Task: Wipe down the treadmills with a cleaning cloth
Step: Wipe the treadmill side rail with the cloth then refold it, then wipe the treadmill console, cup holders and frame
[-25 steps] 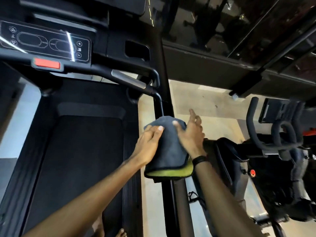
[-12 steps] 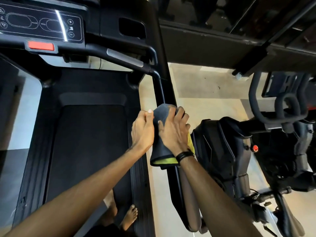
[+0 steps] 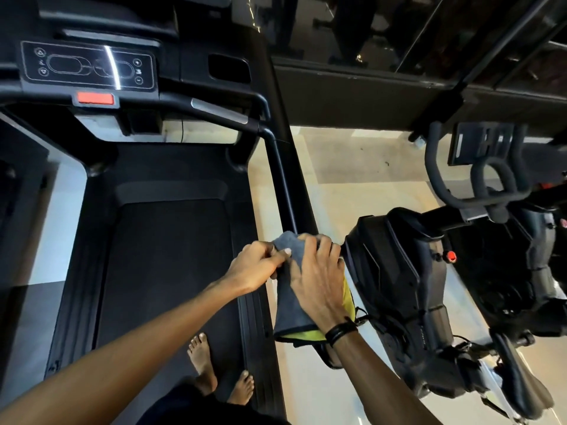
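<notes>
L hand: fingers curled, thumb and forefinger pinching the upper left edge of the cloth. R hand: fingers bent over the top and right side of the cloth, palm flat on it, gripping it around the rail beneath. Cloth: grey outer face, yellow-green inner face showing at the lower edge and on the right side by the R wrist; wrapped over the treadmill's right-side rail, approx. mid-length, hanging down below the hands. R wrist carries a black band. Both forearms reach in from the lower frame, L from lower left, R from lower right. Rail runs from the hands up to the handlebar with a silver grip section. Above that, the console with +/- and arrow keys and a red tab under it. Treadmill belt lies left of the hands; two bare feet stand on it and on the side strip near the bottom edge. Right of the rail: pale floor, then a black exercise bike with curved bars and a red knob, close beside the R hand but whether touching cannot be told.
</notes>
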Available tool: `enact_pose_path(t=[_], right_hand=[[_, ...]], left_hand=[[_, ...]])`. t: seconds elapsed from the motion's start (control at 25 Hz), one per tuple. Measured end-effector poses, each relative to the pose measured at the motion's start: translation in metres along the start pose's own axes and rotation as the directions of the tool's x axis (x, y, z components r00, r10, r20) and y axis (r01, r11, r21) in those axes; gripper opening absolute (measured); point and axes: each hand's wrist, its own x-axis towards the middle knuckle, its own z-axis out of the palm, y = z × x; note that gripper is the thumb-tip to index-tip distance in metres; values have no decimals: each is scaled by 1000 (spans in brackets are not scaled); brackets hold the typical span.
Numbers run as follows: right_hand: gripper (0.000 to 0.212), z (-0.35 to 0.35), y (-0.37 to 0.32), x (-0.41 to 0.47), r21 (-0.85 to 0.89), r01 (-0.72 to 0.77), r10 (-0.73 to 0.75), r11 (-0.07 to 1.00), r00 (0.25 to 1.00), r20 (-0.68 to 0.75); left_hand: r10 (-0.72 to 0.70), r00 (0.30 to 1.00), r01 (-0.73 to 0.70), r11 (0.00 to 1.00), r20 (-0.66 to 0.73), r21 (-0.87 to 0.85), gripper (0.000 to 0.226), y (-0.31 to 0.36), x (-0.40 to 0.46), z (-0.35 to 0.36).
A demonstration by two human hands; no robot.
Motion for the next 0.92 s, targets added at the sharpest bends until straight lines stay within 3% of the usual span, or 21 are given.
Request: enact_pose_path(t=[0.24,0.52,0.76,0.92], right_hand=[[40,-15,-8,36,308,31,2,951,994,-106],[40,-27,-81,142,474,198,-45,858,948,-314],[41,-30,-130,210,549,264,-50,793,926,-373],[41,-42,-168,267,566,414,-133,713,872,-470]], left_hand=[[15,983,-20,1000,-183,-23,30,7,8,-65],[75,946,-97,994,-315,-56,21,8,51,-156],[170,834,-138,985,-525,99,13,18,78,-243],[157,754,-147,987,-638,70,11,11,85,-279]])
